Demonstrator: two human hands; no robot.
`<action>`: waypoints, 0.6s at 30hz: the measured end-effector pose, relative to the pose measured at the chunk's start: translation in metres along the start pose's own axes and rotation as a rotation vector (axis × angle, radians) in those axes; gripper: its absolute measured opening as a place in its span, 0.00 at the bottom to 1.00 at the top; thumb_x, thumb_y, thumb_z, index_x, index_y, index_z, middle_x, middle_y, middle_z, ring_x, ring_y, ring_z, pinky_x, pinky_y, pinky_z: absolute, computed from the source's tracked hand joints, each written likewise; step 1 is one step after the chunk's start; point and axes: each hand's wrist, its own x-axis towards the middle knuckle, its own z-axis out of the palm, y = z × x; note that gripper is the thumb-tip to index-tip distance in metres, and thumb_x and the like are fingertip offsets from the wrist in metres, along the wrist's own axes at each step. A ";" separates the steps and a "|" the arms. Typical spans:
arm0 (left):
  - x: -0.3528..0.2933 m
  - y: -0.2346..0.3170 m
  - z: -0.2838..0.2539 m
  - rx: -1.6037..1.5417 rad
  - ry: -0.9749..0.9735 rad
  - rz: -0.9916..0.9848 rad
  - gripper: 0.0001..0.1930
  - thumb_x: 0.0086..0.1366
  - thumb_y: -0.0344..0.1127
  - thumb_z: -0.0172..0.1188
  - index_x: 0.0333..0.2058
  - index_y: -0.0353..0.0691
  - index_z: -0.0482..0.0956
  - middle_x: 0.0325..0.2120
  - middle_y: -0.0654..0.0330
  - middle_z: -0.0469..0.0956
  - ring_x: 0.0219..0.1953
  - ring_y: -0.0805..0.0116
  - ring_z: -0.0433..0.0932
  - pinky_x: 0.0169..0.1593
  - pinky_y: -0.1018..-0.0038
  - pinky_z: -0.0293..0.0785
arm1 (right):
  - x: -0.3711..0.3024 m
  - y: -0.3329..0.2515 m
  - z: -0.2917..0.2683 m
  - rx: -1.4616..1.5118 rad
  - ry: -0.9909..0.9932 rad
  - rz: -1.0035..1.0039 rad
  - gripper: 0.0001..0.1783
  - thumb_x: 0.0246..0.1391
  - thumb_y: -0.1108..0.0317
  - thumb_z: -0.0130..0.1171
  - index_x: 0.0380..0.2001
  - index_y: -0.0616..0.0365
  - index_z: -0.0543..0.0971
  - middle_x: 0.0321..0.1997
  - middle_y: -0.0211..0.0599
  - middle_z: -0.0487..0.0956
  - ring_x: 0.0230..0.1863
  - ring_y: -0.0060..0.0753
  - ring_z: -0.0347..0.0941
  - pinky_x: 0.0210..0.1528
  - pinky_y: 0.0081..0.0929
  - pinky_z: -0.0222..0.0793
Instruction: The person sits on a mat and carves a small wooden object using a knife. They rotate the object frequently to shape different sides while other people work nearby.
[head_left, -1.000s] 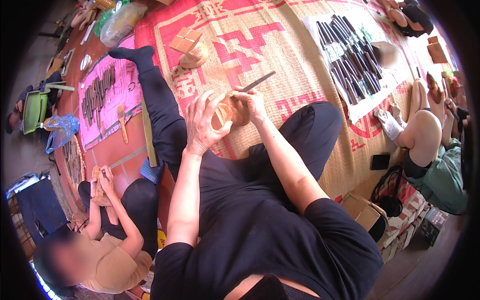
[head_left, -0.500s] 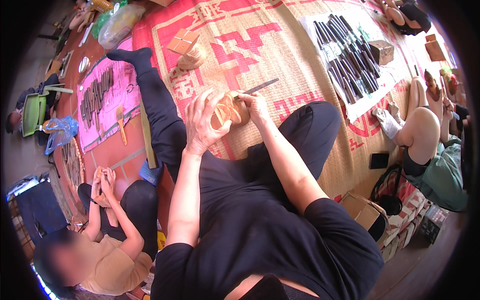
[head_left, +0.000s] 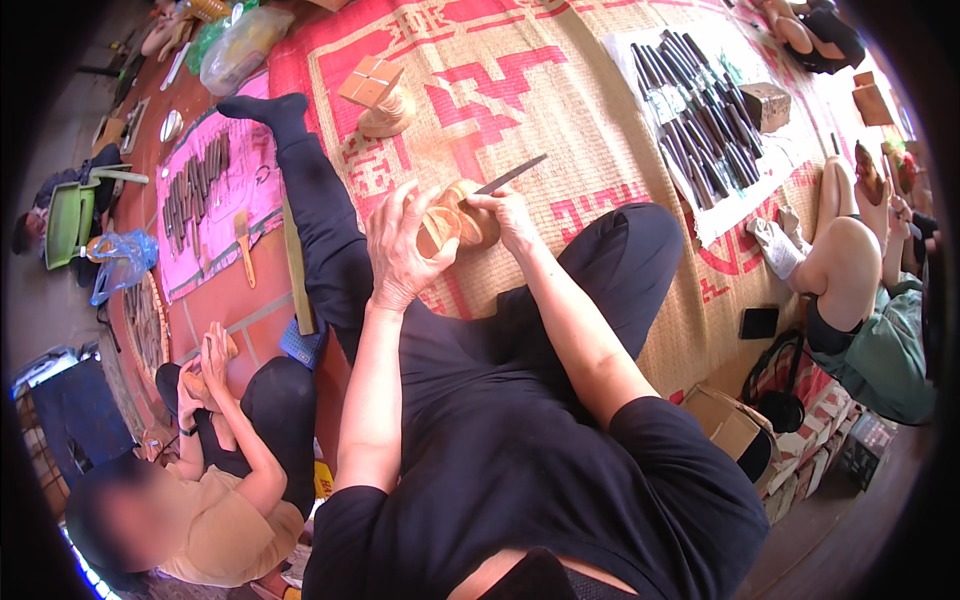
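My left hand (head_left: 400,250) is wrapped round the left side of a rounded, light-orange wooden carving (head_left: 479,228) with deep curved cuts, held above my lap. My right hand (head_left: 508,217) pinches a slim dark carving tool (head_left: 517,173) against the carving's right side. One end of the tool points up and away to the right. Its other end is hidden by my fingers and the wood. Beyond my hands, a wooden block marked with a pale cross (head_left: 369,82) rests on a round, spool-like wooden piece (head_left: 388,115) on the mat.
A patterned straw mat (head_left: 590,120) lies beneath. Rows of dark tools (head_left: 710,130) lie on a white sheet at right, beside a wooden block (head_left: 766,106). More tools (head_left: 195,190) and a brush (head_left: 244,248) are on the left. At lower left, a person (head_left: 230,480) handles a wooden piece.
The tool in my right hand has shifted slightly left and toward me and tilts a little more steeply. My left hand has barely moved. The person at left has moved their hands apart.
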 end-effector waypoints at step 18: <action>0.002 0.000 0.002 0.022 0.001 -0.002 0.35 0.42 0.43 0.68 0.54 0.49 0.70 0.53 0.59 0.68 0.54 0.58 0.68 0.58 0.61 0.60 | 0.004 0.010 -0.004 0.094 0.143 -0.035 0.08 0.44 0.74 0.67 0.30 0.62 0.80 0.30 0.35 0.81 0.30 0.23 0.75 0.37 0.20 0.69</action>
